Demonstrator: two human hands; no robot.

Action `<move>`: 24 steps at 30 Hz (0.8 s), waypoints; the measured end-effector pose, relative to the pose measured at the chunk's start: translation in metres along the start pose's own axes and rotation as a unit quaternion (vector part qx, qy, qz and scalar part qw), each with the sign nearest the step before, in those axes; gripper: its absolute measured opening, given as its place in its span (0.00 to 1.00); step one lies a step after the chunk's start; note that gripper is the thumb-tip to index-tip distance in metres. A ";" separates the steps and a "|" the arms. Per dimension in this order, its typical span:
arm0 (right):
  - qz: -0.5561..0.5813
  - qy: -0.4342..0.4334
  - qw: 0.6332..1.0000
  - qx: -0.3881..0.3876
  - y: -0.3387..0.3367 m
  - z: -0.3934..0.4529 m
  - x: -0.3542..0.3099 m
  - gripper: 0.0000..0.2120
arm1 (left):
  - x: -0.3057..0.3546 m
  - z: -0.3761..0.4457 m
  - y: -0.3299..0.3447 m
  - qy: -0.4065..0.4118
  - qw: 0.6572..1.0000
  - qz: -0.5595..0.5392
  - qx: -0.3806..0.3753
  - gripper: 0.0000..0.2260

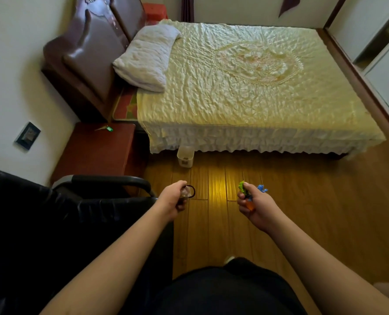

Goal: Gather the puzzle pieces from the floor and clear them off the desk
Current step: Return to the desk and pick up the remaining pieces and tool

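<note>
Green, blue, orange puzzle pieces (pixel 248 196): three, right grip (pixel 255 206) clutching | left grip (pixel 174 200) pinching one small pouch (pixel 187 192)

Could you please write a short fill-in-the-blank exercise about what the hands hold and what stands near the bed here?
1. The right hand grips green, blue and ____ puzzle pieces.
2. The left hand holds a small object with a dark ____.
3. The white bin stands on the wooden ____.
4. The pillow lies on the ____.

Missing words: orange; loop; floor; bed
</note>
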State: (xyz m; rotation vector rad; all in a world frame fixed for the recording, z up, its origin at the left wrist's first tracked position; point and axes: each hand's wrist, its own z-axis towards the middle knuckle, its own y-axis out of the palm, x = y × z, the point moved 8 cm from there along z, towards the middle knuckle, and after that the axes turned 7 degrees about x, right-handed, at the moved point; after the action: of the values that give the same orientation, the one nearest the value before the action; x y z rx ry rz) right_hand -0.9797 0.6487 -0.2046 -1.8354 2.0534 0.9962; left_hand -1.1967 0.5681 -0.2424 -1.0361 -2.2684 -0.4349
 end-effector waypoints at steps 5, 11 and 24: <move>-0.004 0.011 1.000 -0.004 0.016 0.046 -0.035 0.07 | 0.032 0.034 0.016 0.005 1.000 -0.011 -0.003 0.09; -0.005 0.047 0.999 -0.021 0.031 0.124 -0.081 0.08 | 0.071 0.091 0.045 -0.008 0.999 -0.031 0.027 0.10; -0.044 0.096 0.994 -0.025 0.078 0.259 -0.198 0.07 | 0.176 0.176 0.106 -0.012 0.988 -0.086 0.129 0.09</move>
State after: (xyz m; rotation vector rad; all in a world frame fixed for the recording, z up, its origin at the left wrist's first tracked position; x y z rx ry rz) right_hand -1.0839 0.9624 -0.2597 -2.1022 2.0482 0.8877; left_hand -1.2743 0.8272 -0.2595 -0.7228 -2.3686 -0.1921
